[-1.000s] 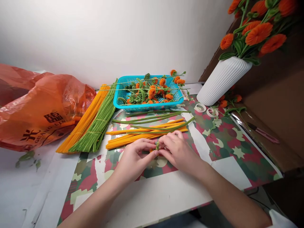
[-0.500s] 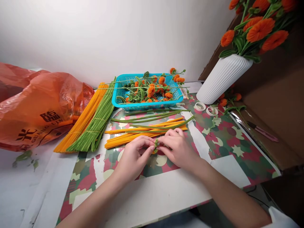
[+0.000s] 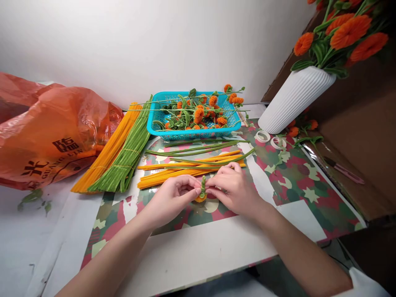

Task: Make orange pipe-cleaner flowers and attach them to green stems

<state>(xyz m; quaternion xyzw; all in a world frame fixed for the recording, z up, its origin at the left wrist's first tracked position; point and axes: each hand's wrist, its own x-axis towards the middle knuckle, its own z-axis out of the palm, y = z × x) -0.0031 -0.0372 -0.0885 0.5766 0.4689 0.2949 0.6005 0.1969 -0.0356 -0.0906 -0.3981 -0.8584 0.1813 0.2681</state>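
Observation:
Between my two hands is a small flower piece (image 3: 201, 198) with an orange-yellow head below and a green twisted stem standing up. My left hand (image 3: 181, 194) pinches it from the left with thumb and fingers. From the right, the fingertips of my right hand (image 3: 230, 187) grip the green part. Just beyond my hands lie loose orange-yellow pipe cleaners (image 3: 161, 178), with green pipe cleaners (image 3: 185, 152) behind them.
A blue basket (image 3: 194, 133) of orange flowers stands behind. To the left are a green bundle (image 3: 123, 161), an orange bundle (image 3: 107, 152) and a red plastic bag (image 3: 55, 132). At right are a white vase (image 3: 297, 99), tape rolls (image 3: 262, 136) and a pink-handled tool (image 3: 348, 173).
The flower piece shows more between my fingers, its green stem upright and its orange-yellow head visible below. Both hands still hold it. The camera view has shifted slightly.

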